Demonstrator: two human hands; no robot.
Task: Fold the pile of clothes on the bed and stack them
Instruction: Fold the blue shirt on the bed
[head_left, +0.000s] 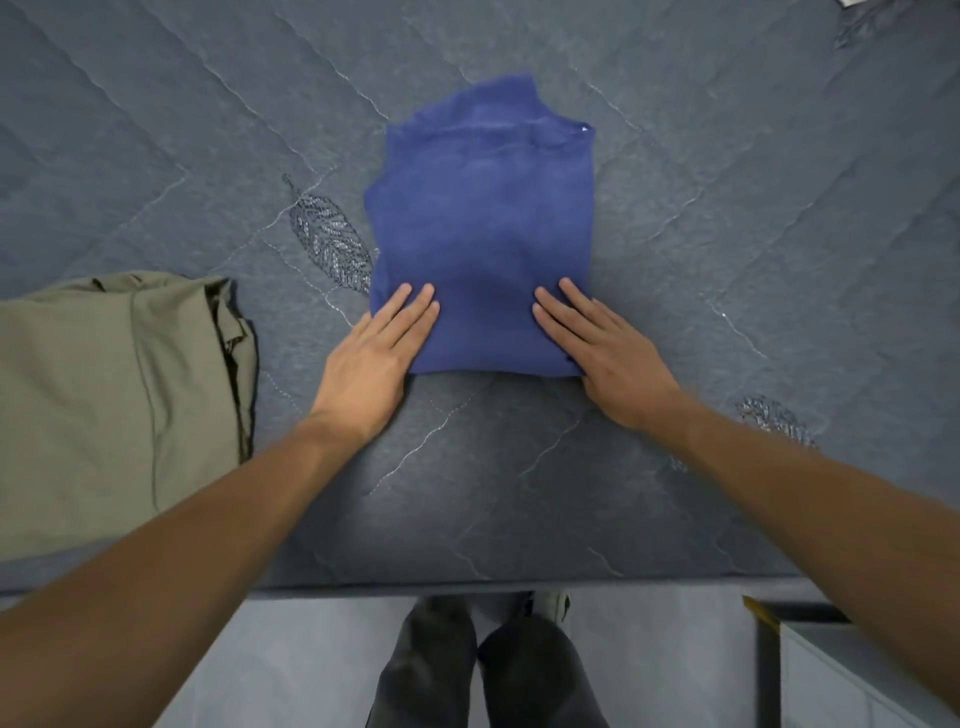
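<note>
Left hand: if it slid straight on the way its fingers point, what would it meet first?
The left hand already rests flat on the blue garment; straight on, it would likely just cross more of that cloth.

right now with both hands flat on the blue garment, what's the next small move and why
Probably fold the near edge up and away, halving the blue garment. The left hand and right hand lie flat on its near corners, and it is already narrowed to a long strip on the bed. It looks longer than a tidy piece for stacking by the folded olive garment.
</note>
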